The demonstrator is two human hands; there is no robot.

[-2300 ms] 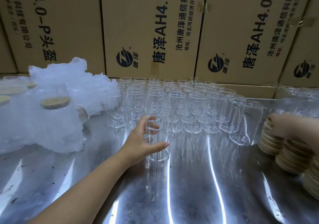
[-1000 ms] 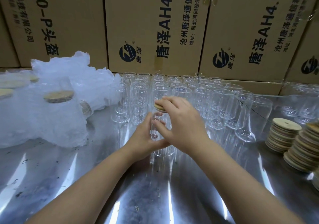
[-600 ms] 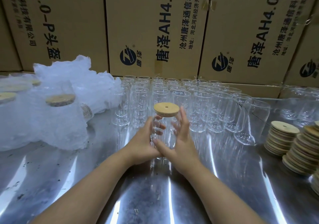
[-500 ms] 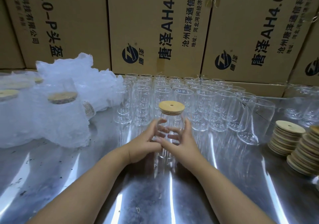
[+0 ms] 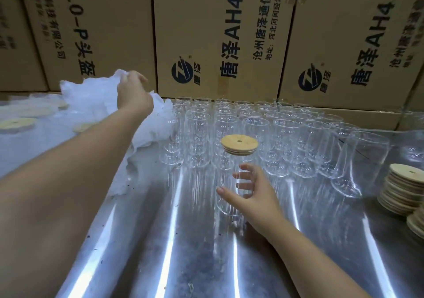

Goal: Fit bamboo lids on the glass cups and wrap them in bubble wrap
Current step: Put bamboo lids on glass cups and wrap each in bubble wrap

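While the right hand [image 5: 252,192] is gripping the cup [image 5: 229,203], thumb in front and fingers [image 5: 245,174] curling round behind the glass, open table [image 5: 183,251] is lying on its near side, bare steel running to the bottom of the view. Cup is standing upright on the table, lid [image 5: 239,144] sitting on its mouth. Left hand [image 5: 133,91] is reaching to the left rear, fingers closing on the top edge of the wrap [image 5: 91,95]; the forearm is crossing the near-left table. Wrap pile is spreading right until it is touching the leftmost bare cups [image 5: 229,118]. Those are standing packed in rows just behind the held cup, closing off the way forward and running back to the cartons [image 5: 218,33], which are walling the rear. One tilted cup [image 5: 358,162] is leaning at the block's right end. Lid stacks [image 5: 403,189] are sitting at the right edge, well apart from the right hand. Wrapped cups [image 5: 16,123], blurred, are filling the far left.
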